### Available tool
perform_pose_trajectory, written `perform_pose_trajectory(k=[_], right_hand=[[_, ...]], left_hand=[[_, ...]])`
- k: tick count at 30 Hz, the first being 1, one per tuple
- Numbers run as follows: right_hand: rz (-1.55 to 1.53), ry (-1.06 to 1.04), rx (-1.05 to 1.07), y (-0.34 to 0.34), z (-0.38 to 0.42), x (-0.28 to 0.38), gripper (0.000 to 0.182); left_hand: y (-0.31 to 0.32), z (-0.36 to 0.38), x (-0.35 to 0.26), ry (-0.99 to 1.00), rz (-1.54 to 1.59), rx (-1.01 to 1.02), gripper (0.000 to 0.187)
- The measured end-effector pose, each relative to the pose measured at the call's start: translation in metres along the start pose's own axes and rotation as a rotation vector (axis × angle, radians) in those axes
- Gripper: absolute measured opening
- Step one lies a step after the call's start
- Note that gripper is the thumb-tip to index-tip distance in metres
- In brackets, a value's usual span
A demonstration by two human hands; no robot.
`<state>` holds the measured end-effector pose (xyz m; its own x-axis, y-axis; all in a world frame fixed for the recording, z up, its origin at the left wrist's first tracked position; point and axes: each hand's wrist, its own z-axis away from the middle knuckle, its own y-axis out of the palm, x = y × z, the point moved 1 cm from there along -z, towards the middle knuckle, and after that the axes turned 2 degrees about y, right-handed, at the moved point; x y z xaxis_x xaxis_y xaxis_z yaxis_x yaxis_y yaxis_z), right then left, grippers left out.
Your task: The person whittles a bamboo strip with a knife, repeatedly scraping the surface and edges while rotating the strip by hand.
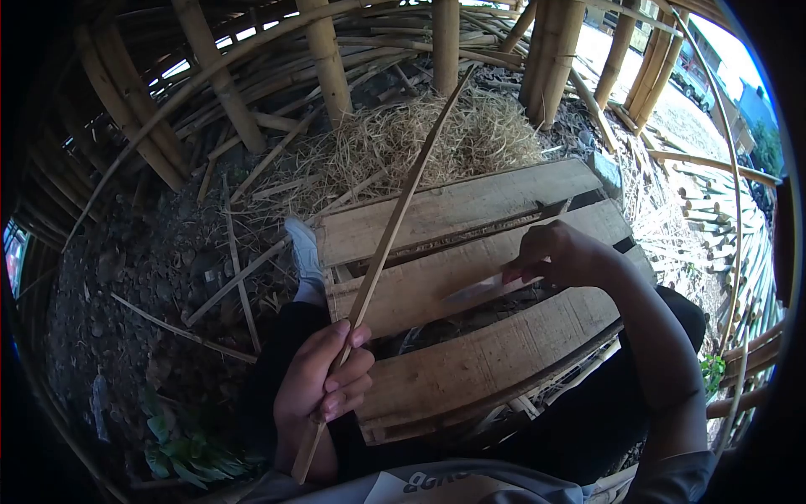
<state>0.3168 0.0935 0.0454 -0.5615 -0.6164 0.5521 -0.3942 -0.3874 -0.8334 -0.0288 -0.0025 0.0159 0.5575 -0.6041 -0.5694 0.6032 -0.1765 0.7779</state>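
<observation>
My left hand [327, 374] is closed round a long, thin bamboo strip [395, 218], which slants up and away past the far edge of a slatted wooden crate [495, 344]. Over the middle slat, my right hand [550, 256] is closed on the handle of a knife [474, 291]. Its pale blade points left, low over the wood, and looks somewhat blurred. The blade and the strip are apart. Most of the knife's handle is hidden by my fingers.
Wood shavings [428, 139] are heaped beyond the crate. Upright bamboo posts [325, 63] stand behind them. Cut bamboo pieces [714, 227] lie at the right. A white shoe [303, 248] rests left of the crate, near loose strips on the ground.
</observation>
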Motion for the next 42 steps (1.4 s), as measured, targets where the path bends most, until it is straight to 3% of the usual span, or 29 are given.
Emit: perform_pose_trajectory(k=[3, 6, 7, 8, 10, 12, 14, 15, 19, 21, 24, 25, 26, 28, 32, 34, 38, 41, 42], right_hand=[[0.138, 0.207, -0.283, -0.010, 0.005, -0.028, 0.027], [0.225, 0.367, -0.335, -0.028, 0.012, -0.028, 0.028], [0.062, 0.413, -0.244, -0.031, 0.010, -0.017, 0.030], [0.061, 0.413, -0.245, -0.029, 0.008, -0.016, 0.030], [-0.019, 0.090, 0.010, -0.018, 0.005, -0.010, 0.029], [-0.032, 0.142, 0.048, -0.004, 0.004, -0.009, 0.028], [0.009, 0.128, -0.069, 0.006, 0.002, -0.020, 0.027], [0.092, 0.227, -0.216, 0.006, 0.001, -0.016, 0.027], [0.042, 0.202, -0.290, 0.006, -0.003, 0.002, 0.028], [-0.308, 0.072, 0.067, 0.007, -0.004, 0.027, 0.027], [-0.276, -0.069, 0.251, 0.023, 0.002, 0.032, 0.027], [-0.244, 0.003, 0.275, 0.027, 0.006, 0.032, 0.026], [-0.244, 0.003, 0.275, 0.028, 0.008, 0.027, 0.026], [0.081, 0.012, 0.099, 0.026, 0.011, 0.016, 0.024], [0.076, 0.163, -0.048, 0.009, 0.006, 0.024, 0.020], [-0.182, 0.043, 0.072, 0.015, 0.006, 0.029, 0.019], [-0.196, 0.010, 0.273, 0.035, 0.007, 0.036, 0.021], [0.057, 0.090, -0.033, 0.028, 0.006, 0.026, 0.024], [0.057, 0.091, -0.033, 0.019, 0.006, 0.025, 0.024]], left_hand=[[0.000, 0.000, 0.002, -0.002, 0.005, 0.004, 0.028], [0.001, -0.001, 0.001, 0.003, -0.004, 0.015, 0.028], [0.001, -0.002, 0.001, 0.000, -0.005, 0.020, 0.028], [0.002, -0.002, 0.001, -0.001, -0.006, 0.021, 0.028], [0.002, -0.001, 0.001, -0.002, -0.011, 0.020, 0.027], [0.002, -0.001, 0.001, -0.004, -0.015, 0.011, 0.027], [0.002, -0.001, 0.001, -0.005, -0.015, 0.005, 0.027], [0.003, -0.002, 0.001, -0.005, -0.025, -0.005, 0.027], [0.003, -0.002, 0.000, -0.002, -0.033, 0.003, 0.027], [0.004, -0.001, 0.000, -0.001, -0.032, -0.006, 0.027], [0.005, 0.000, -0.001, -0.006, -0.034, -0.025, 0.027], [0.005, 0.000, -0.001, -0.010, -0.036, -0.034, 0.027], [0.005, 0.000, 0.000, -0.011, -0.037, -0.035, 0.027], [0.004, 0.000, 0.000, -0.009, -0.026, -0.024, 0.027], [0.004, -0.001, 0.000, -0.007, -0.041, -0.023, 0.027], [0.004, -0.001, 0.000, -0.008, -0.043, -0.018, 0.027], [0.003, -0.001, 0.000, -0.013, -0.029, -0.009, 0.027], [0.003, -0.001, 0.000, -0.017, -0.028, -0.021, 0.027], [0.003, -0.001, 0.000, -0.013, -0.028, -0.019, 0.027]])
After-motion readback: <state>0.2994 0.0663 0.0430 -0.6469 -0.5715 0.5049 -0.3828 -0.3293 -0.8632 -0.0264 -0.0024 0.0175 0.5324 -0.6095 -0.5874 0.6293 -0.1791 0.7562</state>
